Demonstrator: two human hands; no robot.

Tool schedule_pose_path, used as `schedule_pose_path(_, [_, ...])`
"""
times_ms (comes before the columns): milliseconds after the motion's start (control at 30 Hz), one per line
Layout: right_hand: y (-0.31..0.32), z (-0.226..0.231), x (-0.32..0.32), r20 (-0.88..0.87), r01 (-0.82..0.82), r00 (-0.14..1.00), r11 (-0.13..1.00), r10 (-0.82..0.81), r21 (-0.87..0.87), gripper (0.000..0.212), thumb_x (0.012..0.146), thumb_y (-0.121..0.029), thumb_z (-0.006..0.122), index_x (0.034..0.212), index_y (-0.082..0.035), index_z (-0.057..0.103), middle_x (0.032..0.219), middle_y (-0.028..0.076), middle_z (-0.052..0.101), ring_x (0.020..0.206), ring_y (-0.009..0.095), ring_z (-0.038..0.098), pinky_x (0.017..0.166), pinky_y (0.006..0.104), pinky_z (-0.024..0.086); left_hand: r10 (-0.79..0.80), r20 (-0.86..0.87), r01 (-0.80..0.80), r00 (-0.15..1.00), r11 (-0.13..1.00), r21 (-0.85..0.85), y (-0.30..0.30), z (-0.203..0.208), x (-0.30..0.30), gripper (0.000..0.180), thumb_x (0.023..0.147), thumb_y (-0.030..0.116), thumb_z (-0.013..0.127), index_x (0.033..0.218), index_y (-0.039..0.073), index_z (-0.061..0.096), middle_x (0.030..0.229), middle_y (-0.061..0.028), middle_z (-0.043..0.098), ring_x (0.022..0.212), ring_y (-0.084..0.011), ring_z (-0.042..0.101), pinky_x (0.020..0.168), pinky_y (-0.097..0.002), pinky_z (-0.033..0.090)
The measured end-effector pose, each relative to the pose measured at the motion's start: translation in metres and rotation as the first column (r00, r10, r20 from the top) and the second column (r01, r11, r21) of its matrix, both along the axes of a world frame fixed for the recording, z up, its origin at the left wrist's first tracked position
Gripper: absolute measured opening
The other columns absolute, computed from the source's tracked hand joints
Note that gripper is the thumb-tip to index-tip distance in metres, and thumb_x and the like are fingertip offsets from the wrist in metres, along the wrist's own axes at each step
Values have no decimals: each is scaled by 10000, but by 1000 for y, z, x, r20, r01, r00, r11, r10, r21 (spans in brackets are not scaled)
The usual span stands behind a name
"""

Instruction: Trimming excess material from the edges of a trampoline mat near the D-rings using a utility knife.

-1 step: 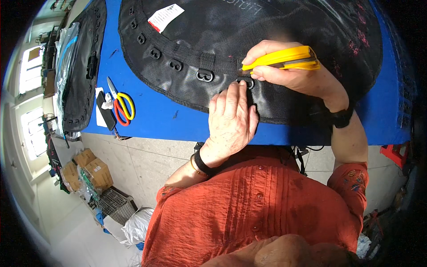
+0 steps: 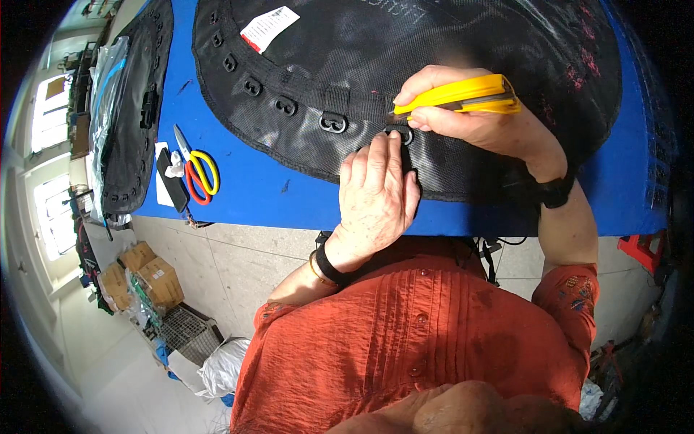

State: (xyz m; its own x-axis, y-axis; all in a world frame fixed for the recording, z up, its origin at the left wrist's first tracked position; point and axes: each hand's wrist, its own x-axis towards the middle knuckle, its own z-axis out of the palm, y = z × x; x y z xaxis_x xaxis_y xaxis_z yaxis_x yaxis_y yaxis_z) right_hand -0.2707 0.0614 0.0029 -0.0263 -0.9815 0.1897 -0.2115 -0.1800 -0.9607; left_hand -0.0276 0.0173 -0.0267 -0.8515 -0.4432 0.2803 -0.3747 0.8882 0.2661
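Observation:
A large round black mesh piece [image 2: 448, 50] with a bound edge lies before me. Several black plastic rings [image 2: 333, 123] are fastened in a row along its border. My left hand [image 2: 377, 192] is open and rests flat on that border. Its fingertips press beside and partly over one ring [image 2: 406, 135], hiding some of it. In my right hand [image 2: 463, 121] is a pair of yellow thread snips [image 2: 463, 92], gripped between thumb and fingers. Their tips are close to the mesh, just above the ring under my left fingertips. Whether they touch a thread is too small to tell.
The mesh lies on a blue table [image 2: 246, 188]. To the left are scissors [image 2: 195, 168] with red and yellow handles, and another black mesh piece [image 2: 134, 137] with clear plastic on it. A white label [image 2: 270, 29] sits on the large piece. Cardboard boxes [image 2: 155, 278] stand on the floor.

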Motion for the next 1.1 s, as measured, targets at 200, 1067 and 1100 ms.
schedule_pose_path(200, [0,-2,-2,-76,-7,997,998,2,-69,203,983,-30,760,1185,-43,749,1107,44,757,992,128,744,875,274,602,-9,-2,9,1000,999,-43,-1,0,-1,661,955,250,691,1487,-118,559,1389,-257,578,1184,-367,597,1074,-498,456])
schedule_pose_path(1067, [4,16,-9,-54,-73,996,996,75,47,142,1004,-133,717,1095,-25,708,1047,37,738,1012,129,699,948,289,542,-7,-15,7,1000,1000,-5,0,0,0,650,940,210,714,1495,-89,555,1419,-249,573,1220,-397,583,1069,-493,453])
schedule_pose_path(1100, [5,16,-10,-43,-73,996,996,75,53,141,1006,-136,717,1094,-27,709,1047,36,738,1012,130,699,949,290,542,-8,-16,8,1000,1000,-6,0,0,0,650,940,210,714,1495,-89,555,1420,-250,573,1219,-397,583,1068,-494,453])
